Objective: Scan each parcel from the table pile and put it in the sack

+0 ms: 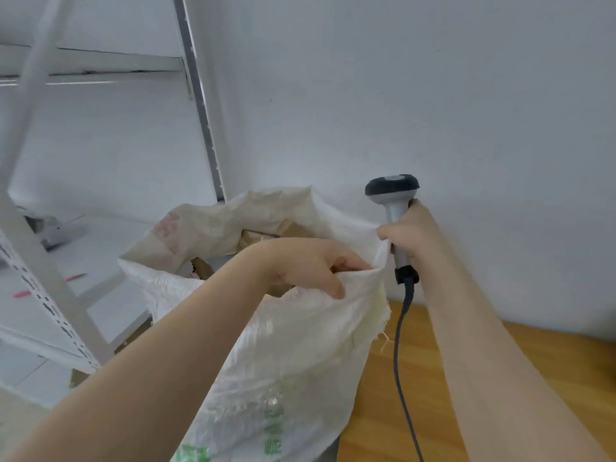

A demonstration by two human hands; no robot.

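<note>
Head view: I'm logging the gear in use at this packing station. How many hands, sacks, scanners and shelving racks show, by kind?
hands: 2 (left hand, right hand)
sack: 1
scanner: 1
shelving rack: 1
Total: 5

The sack (293,345) is running off the view's bottom edge, its green and red print blurring past reading. Its walls are hiding most of the brown parcels (256,236) inside. Fingertips of the left hand (310,265) are lying hidden under the sack's folded rim. Fingers of the right hand (413,235) are lying hidden behind the scanner (393,195), whose cable (395,345) is running out of view near the left edge of the table (500,378).
</note>
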